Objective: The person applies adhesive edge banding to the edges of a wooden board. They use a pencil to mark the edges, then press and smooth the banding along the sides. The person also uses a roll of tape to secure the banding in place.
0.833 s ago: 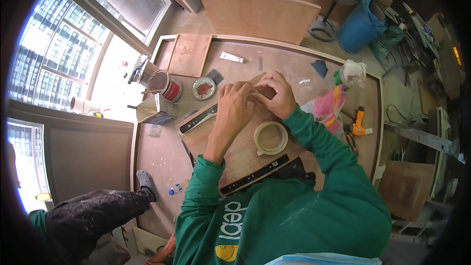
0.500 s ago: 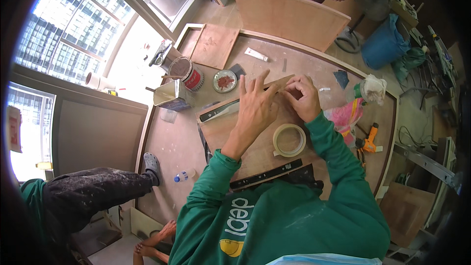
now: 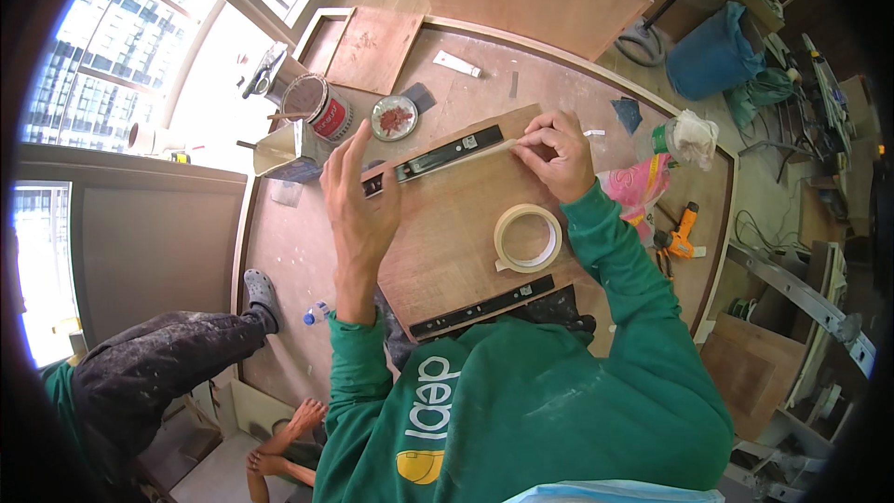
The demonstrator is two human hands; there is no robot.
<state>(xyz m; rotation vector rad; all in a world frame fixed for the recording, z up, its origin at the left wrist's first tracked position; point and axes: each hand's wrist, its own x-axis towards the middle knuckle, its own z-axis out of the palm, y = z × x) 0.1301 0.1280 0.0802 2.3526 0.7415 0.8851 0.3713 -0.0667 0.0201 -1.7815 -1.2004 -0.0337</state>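
A wooden board (image 3: 438, 237) lies in front of my body, with a black metal rail (image 3: 456, 151) along its far edge and another black rail (image 3: 484, 307) along its near edge. My right hand (image 3: 562, 156) is closed in a pinch at the right end of the far rail, on the end of a pale strip of tape (image 3: 480, 158) running beside that rail. Over the board's left side, my left hand (image 3: 361, 214) is open, fingers raised and apart, partly hiding the far rail's left end. A roll of masking tape (image 3: 502, 240) rests on the board.
Beyond the board stand a paint can (image 3: 330, 117), a square tin (image 3: 289, 154) and a round lid (image 3: 395, 118) with red stuff. An orange power tool (image 3: 684, 228) and pink plastic bag (image 3: 633, 188) lie right. Another person's leg (image 3: 177, 354) extends in from the left.
My left hand has moved left and toward me, away from the right hand, uncovering much of the far rail and the tape strip. My right hand stays pinched near the rail's right end.
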